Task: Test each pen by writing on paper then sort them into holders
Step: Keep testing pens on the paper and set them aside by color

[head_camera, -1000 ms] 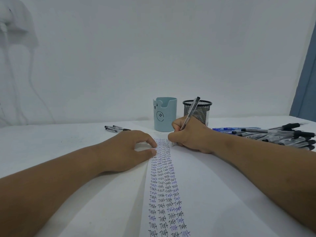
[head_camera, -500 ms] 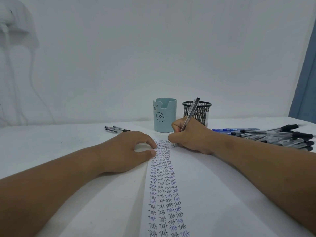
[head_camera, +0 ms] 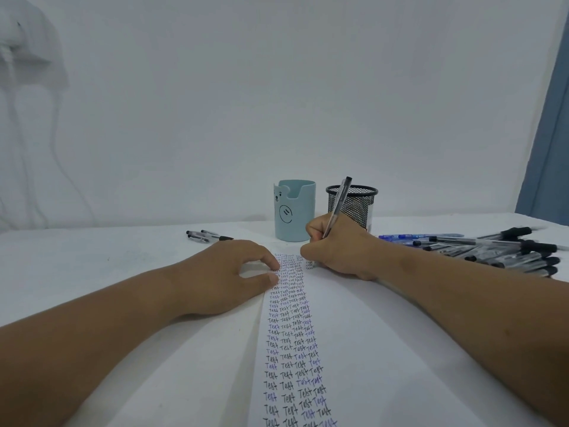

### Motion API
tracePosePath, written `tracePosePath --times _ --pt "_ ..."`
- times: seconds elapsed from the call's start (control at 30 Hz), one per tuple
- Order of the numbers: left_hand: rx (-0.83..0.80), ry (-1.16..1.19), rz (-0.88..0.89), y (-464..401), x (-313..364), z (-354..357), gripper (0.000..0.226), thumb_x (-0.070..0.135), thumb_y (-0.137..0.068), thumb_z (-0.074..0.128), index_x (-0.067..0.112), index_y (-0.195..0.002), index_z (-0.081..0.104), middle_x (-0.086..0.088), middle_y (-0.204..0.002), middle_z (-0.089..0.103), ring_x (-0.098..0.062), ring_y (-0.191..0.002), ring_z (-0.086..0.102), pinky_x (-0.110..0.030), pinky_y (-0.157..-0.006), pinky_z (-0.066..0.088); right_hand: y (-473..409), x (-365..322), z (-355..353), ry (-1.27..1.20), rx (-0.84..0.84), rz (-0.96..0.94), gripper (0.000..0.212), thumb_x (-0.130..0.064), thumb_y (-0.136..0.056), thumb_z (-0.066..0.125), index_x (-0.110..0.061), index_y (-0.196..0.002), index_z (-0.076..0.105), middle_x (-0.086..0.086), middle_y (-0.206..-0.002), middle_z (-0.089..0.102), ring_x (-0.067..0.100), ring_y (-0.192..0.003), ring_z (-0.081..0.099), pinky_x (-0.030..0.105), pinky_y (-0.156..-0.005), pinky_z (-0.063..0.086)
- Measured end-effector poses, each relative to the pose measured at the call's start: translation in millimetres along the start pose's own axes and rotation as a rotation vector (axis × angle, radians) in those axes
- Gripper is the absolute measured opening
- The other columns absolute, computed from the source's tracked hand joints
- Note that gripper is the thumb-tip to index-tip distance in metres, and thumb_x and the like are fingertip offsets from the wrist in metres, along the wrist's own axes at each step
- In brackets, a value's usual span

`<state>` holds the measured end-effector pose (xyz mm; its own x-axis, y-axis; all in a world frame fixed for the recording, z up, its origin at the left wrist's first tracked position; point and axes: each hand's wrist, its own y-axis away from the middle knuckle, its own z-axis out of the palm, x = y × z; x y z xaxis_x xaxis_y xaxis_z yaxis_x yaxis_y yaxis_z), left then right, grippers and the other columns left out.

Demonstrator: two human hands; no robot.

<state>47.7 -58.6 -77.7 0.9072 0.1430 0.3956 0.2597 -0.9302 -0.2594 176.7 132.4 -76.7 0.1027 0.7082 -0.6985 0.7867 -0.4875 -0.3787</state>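
Note:
A white sheet of paper (head_camera: 363, 334) lies on the table, covered in columns of the word "Test" in black and blue ink. My right hand (head_camera: 335, 248) grips a clear pen with a black cap end (head_camera: 338, 201), its tip down on the paper's far end. My left hand (head_camera: 228, 272) rests on the paper's left edge, thumb and forefinger tips touching the written column. Behind the hands stand a pale blue bear-faced holder (head_camera: 294, 211) and a black mesh holder (head_camera: 354, 204). A heap of pens (head_camera: 498, 248) lies to the right.
Three black pens (head_camera: 206, 236) lie on the table left of the blue holder. Several blue pens (head_camera: 415, 237) lie at the left edge of the heap. A white wall rises behind the table, and a blue curtain (head_camera: 548, 149) hangs at far right.
My right hand has shifted very slightly with the pen while writing at the paper's far end. My left hand has stayed where it was.

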Motion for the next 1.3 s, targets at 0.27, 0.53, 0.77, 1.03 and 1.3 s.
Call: tracePosePath --times 0.27,0.53,0.77,1.03,1.3 --pt "-0.002 -0.007 0.013 0.7 -1.1 -0.1 0.027 0.051 -0.094 0.058 0.041 -0.119 0.064 0.031 -0.121 0.057 0.026 -0.113 0.034 0.008 -0.084 0.027 0.0 -6.8 -3.6 -0.289 0.196 0.086 0.055 -0.048 -0.093 0.064 -0.007 -0.062 0.047 0.011 -0.057 0.048 0.022 -0.053 0.041 0.03 -0.051 0.033" --pt "0.0 -0.011 0.017 0.0 -1.0 -0.8 0.027 0.051 -0.094 0.058 0.039 -0.118 0.065 0.03 -0.121 0.059 0.021 -0.114 0.042 0.005 -0.087 0.029 7.3 -18.7 -19.9 -0.331 0.192 -0.009 0.05 -0.049 -0.084 0.07 -0.03 -0.122 0.043 0.003 -0.051 0.057 0.02 -0.038 0.047 0.024 -0.037 0.036" --pt "0.0 -0.005 0.001 0.7 -2.5 0.4 0.026 0.052 -0.094 0.059 0.041 -0.117 0.065 0.032 -0.12 0.058 0.02 -0.115 0.043 0.003 -0.09 0.028 6.2 -18.9 -10.6 -0.295 0.193 -0.019 0.014 -0.017 -0.106 0.042 -0.018 -0.109 0.056 0.007 -0.092 0.067 0.021 -0.054 0.058 0.036 -0.056 0.051" --pt "-0.015 -0.008 -0.018 1.2 0.1 -0.6 0.024 0.049 -0.097 0.056 0.039 -0.118 0.065 0.031 -0.12 0.059 0.016 -0.118 0.045 0.001 -0.094 0.03 6.3 -12.1 -9.7 0.009 0.17 -0.098 0.022 -0.032 -0.103 0.049 -0.018 -0.09 0.06 -0.011 -0.063 0.046 0.014 -0.059 0.038 0.034 -0.063 0.035" --pt "0.077 0.021 -0.042 0.4 8.0 5.9 0.027 0.06 -0.088 0.062 0.037 -0.102 0.066 0.023 -0.114 0.059 0.006 -0.112 0.051 -0.025 -0.102 0.04 10.8 -37.2 -46.3 0.006 0.129 -0.086 0.028 -0.029 -0.105 0.048 -0.01 -0.105 0.069 -0.014 -0.051 0.036 0.009 -0.049 0.032 0.024 -0.051 0.029"
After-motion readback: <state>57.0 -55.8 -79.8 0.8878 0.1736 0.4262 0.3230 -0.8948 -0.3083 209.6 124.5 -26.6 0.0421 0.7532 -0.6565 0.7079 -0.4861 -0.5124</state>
